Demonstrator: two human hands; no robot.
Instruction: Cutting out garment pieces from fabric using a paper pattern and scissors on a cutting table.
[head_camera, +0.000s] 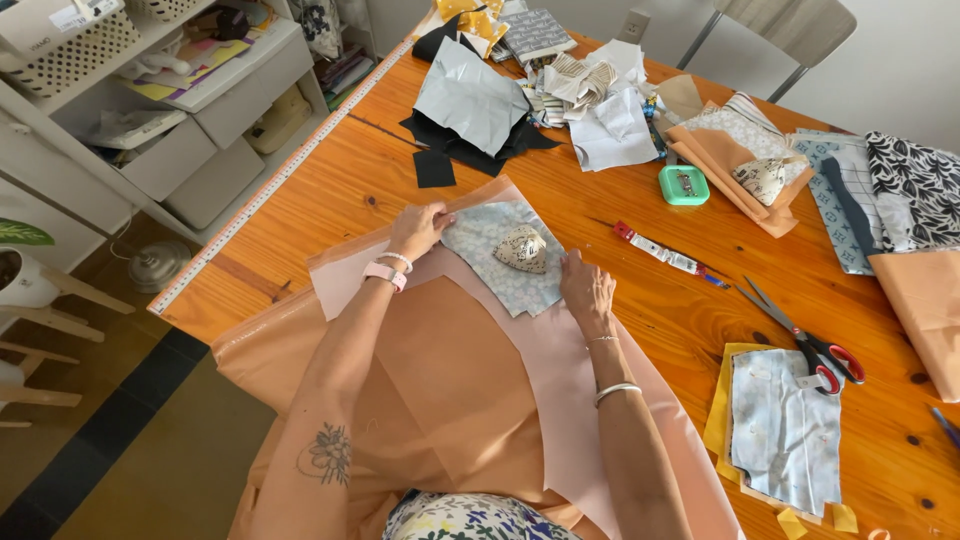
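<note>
A piece of light blue flowered fabric (487, 250) lies on a pale pink sheet (560, 370), near the middle of the wooden table (330, 170), and a small heart-shaped weight (522, 248) sits on top of it, probably to keep it from sliding. The left hand (418, 230) pinches the far left edge of this fabric between the fingers, closed on it. The right hand (585, 288) rests flat with its fingers together at the right side of the fabric, pressing down and gripping nothing, as if to hold the layers flat. Under the pink sheet a larger peach fabric (300, 350) hangs over the table edge. To the right lie red-handled scissors (805, 338), a small utility knife (660, 250) and a green box (684, 185). A measuring tape (270, 180) runs along the left edge.
</note>
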